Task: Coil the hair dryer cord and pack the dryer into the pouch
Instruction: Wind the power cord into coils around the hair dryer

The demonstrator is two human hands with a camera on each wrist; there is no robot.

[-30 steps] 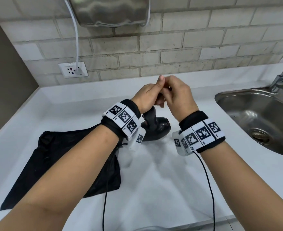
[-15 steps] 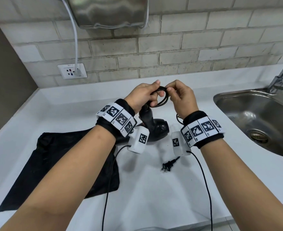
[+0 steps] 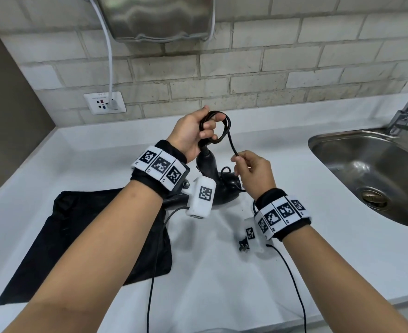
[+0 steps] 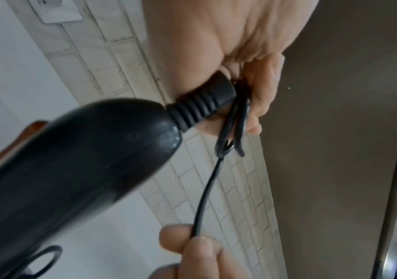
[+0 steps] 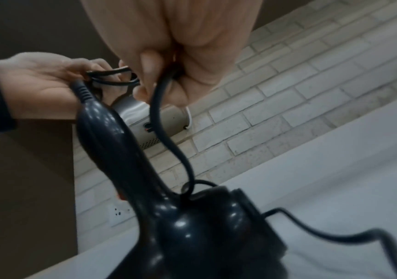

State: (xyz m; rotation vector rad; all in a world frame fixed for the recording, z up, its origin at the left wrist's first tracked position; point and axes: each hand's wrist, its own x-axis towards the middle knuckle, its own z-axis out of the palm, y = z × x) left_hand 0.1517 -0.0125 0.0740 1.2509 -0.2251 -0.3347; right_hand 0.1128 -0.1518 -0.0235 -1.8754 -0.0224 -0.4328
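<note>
No brand or readable writing on the dryer [image 3: 210, 179]; only square black-and-white code tags on both wristbands [image 3: 161, 167] and on the small white boxes under the wrists. Faint, unreadable print along the top of the wall socket [image 3: 104, 102].

White counter [image 3: 222, 284] running from the left wall to the steel sink [image 3: 376, 169] at the right, its near edge just below the forearms. Bare counter ahead of the hands up to the brick wall, and a wide bare stretch between dryer and sink. Black pouch [image 3: 78, 236] lying flat at the left, partly under the left forearm, its right edge close to the dryer. Metal wall unit [image 3: 157, 18] overhead, its white lead plugged into the socket.

Left hand [image 3: 193, 131] raised above the dryer, fingers curled round small loops of cord [image 3: 225, 131], gripping them at the ribbed collar of the handle's end. Dryer standing handle-up, head down on the counter beside the pouch. Right hand [image 3: 253, 174] lower and nearer, just right of the handle, thumb and forefinger pinching the cord a short way below the loops. Slack cord falling behind the dryer's head and trailing over the counter to the plug [image 3: 243, 245], lying flat beside the right wrist.
</note>
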